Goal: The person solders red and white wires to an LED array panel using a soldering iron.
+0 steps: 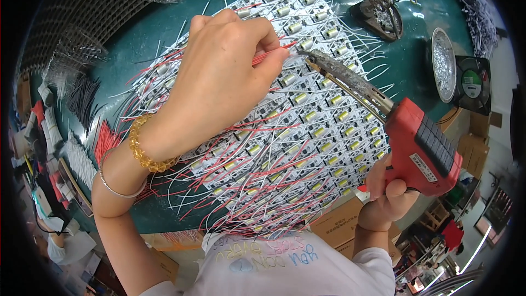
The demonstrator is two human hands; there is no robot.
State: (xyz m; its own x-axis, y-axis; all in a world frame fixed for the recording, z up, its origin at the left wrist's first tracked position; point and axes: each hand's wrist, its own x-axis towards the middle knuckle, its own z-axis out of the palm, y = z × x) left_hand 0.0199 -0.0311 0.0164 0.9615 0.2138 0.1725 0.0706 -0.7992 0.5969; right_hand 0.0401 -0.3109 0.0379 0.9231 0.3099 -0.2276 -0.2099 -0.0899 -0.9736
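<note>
Over the board panel (pixel 307 104) on the green table (pixel 416 71), left hand (pixel 219 77) pinched a red wire (pixel 271 55) to a pad; right hand (pixel 386 194) gripped the soldering gun (pixel 400 126), tip touching the joint; steady wire and brief heat judged best

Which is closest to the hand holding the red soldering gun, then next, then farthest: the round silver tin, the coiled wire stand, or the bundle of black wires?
From the right hand:
1. Round silver tin, up by the table's right edge.
2. Coiled wire stand, farther up, at the table's far side.
3. Bundle of black wires, far across on the left.
</note>
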